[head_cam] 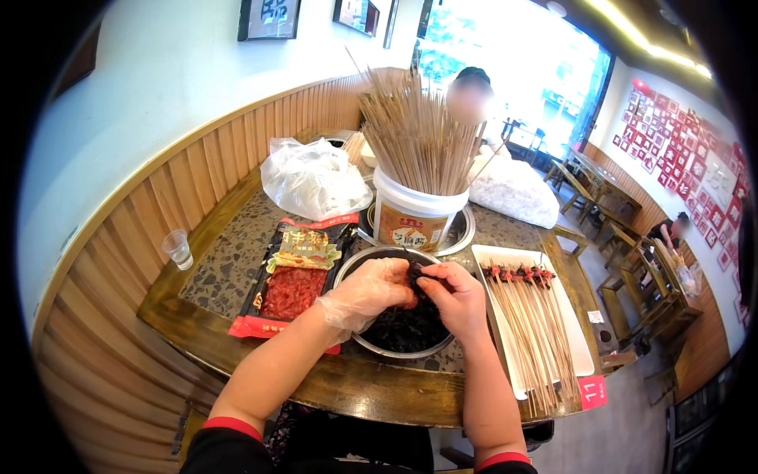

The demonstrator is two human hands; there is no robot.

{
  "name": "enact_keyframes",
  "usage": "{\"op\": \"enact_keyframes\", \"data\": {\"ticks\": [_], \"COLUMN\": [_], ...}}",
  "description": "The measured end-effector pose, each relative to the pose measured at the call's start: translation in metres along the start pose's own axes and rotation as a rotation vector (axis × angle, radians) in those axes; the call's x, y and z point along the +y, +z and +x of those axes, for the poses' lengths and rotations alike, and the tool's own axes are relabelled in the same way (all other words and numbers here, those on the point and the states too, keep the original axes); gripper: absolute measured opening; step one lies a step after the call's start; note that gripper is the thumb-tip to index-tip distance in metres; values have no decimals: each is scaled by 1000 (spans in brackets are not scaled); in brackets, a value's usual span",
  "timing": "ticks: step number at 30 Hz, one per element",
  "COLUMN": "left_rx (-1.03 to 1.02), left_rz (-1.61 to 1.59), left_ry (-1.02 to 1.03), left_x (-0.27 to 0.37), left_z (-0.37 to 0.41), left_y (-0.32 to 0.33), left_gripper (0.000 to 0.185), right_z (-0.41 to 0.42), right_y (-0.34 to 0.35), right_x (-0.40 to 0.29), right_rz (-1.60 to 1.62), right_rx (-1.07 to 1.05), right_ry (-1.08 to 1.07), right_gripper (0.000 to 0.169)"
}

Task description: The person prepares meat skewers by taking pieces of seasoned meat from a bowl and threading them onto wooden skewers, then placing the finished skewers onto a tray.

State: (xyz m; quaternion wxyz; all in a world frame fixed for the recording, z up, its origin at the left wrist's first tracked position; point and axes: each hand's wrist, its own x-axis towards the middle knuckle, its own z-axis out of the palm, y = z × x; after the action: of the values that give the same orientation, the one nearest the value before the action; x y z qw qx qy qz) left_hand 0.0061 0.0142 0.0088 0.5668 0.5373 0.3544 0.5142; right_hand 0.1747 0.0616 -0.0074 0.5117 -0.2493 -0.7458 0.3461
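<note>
My left hand (370,289), in a clear plastic glove, pinches a dark, leafy-looking food piece (417,274). Bare fingers of my right hand (457,296) grip the same piece from the other side. Something reddish shows at my left fingertips, partly hidden. Both hands are over a metal bowl (408,355) of shredded black food (405,332). Left of the bowl lies a printed packet of red meat (293,293). To the right, a white tray (577,343) holds several bamboo skewers (533,338) with dark and red food (521,273) at their far ends.
Behind the bowl, a white bucket (414,204) packed with bamboo sticks (417,130) stands in a round metal-rimmed recess. Plastic bags (317,181) flank it. A clear cup (178,250) is at the table's left edge. A person (472,98) sits across the table.
</note>
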Motion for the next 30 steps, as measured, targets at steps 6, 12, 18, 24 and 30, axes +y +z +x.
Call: {"op": "enact_keyframes", "data": {"ticks": [6, 12, 18, 24, 30], "left_rx": [120, 27, 82, 183, 221], "left_rz": [-106, -73, 86, 861, 921], "left_ry": [-45, 42, 7, 353, 424], "left_x": [-4, -14, -17, -17, -18], "left_z": [7, 13, 12, 9, 9], "left_y": [6, 5, 4, 6, 8], "left_gripper": [20, 23, 25, 28, 29], "right_z": [0, 1, 0, -4, -4], "right_y": [2, -3, -3, 2, 3], "right_x": [-8, -6, -5, -14, -4], "right_rz": [-396, -406, -372, -225, -401], "right_rx": [-42, -52, -108, -57, 14], "right_ry": [-307, -304, -281, 76, -179], "right_gripper": [20, 17, 19, 25, 16]}}
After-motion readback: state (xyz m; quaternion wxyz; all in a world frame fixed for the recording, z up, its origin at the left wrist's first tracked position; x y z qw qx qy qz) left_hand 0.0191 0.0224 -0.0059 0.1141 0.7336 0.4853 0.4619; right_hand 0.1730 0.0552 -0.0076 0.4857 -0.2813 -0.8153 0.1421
